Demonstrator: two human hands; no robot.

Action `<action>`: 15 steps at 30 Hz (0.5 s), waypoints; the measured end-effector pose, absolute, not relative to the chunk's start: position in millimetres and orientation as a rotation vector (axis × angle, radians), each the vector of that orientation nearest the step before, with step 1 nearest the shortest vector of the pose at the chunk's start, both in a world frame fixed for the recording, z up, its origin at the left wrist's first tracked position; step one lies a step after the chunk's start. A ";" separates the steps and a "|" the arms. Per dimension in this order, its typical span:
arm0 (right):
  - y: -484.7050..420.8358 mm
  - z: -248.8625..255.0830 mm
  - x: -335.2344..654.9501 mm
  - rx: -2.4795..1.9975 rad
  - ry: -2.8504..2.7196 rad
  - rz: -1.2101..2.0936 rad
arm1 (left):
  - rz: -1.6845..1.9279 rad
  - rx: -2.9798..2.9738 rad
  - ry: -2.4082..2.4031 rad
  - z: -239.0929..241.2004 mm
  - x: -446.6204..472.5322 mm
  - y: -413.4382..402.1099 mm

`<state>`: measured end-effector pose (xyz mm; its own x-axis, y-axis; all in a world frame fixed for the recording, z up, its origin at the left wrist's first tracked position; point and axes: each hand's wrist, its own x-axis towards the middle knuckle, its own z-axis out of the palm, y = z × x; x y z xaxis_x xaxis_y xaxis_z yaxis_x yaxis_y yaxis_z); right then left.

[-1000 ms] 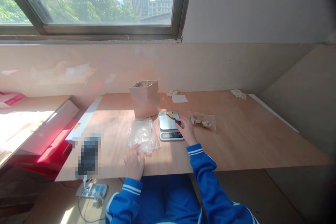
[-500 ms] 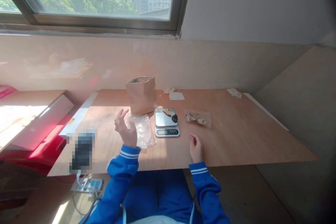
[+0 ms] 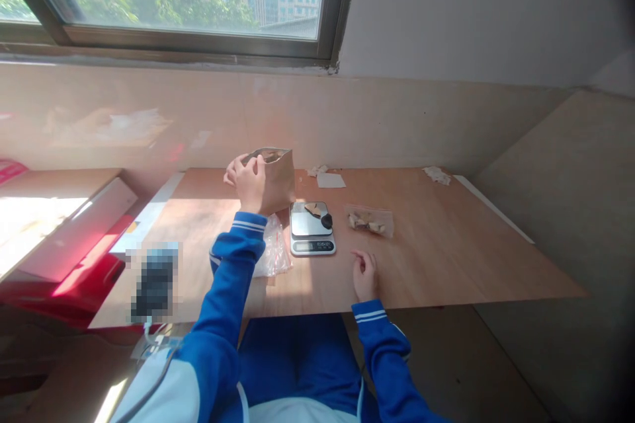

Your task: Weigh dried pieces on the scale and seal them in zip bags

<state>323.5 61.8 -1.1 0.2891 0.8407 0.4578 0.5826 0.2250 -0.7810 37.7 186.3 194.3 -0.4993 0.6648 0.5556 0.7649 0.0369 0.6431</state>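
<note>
We see a brown paper bag [image 3: 278, 175] standing upright and open-topped just above the middle of the frame, with brownish contents showing at its mouth that we cannot make out; just right of it sits a small digital scale [image 3: 311, 228] carrying a few tan pieces and a small black object on its platform, its display too small for us to read; further right lies a clear zip bag [image 3: 370, 221] holding pale chunks; below the paper bag, partly behind the blue sleeve, lies a stack of empty clear bags [image 3: 270, 254]; a white slip of paper [image 3: 331, 180] behind the scale shows no writing we can read. Our left hand [image 3: 247, 182] is stretched forward from the lower centre, fingers curled over the paper bag's near left rim and gripping it; our right hand [image 3: 364, 272] rests near the table's [image 3: 446, 258] front edge, lower right of the scale, fingers loosely curled and holding nothing.
</note>
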 end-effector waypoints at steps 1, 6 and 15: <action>59.8 5.1 318.3 -1.431 -1.422 0.282 | -1.500 -1.516 -2.169 193.3 37.5 175.9; 42.3 60.6 267.3 -1.196 -1.617 0.319 | -1.708 -1.652 -2.171 181.8 38.1 109.9; 34.1 120.4 192.3 -0.937 -1.999 0.382 | -1.298 -2.181 -2.382 162.9 41.9 44.3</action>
